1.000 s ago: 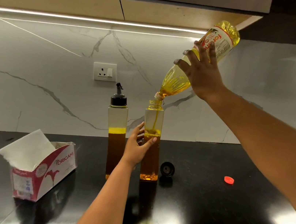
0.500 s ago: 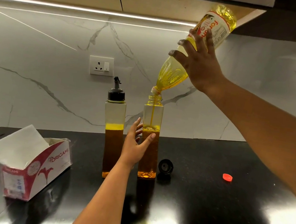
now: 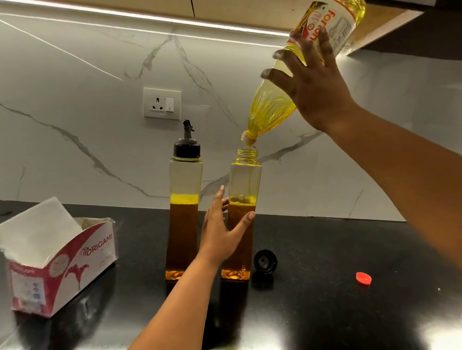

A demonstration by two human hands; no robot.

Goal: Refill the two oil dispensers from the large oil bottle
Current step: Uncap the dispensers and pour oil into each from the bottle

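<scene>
My right hand (image 3: 315,85) grips the large oil bottle (image 3: 272,109), tipped mouth-down. A thin stream of oil runs from its mouth into the uncapped dispenser (image 3: 246,177) standing on the black counter. My left hand (image 3: 221,230) holds that dispenser around its middle, thumb on the right side. Its oil level sits a little above my fingers. The second dispenser (image 3: 185,177), just to the left, wears its black pour-spout cap and is about half full.
A black dispenser cap (image 3: 265,261) lies right of the open dispenser, and a small red bottle cap (image 3: 363,278) lies further right. An open tissue box (image 3: 60,263) sits at the left. A wall socket (image 3: 162,103) is on the marble backsplash.
The large bottle has tipped steeper, its base rising higher. The oil level in the open dispenser has crept up. My left hand keeps its hold.
</scene>
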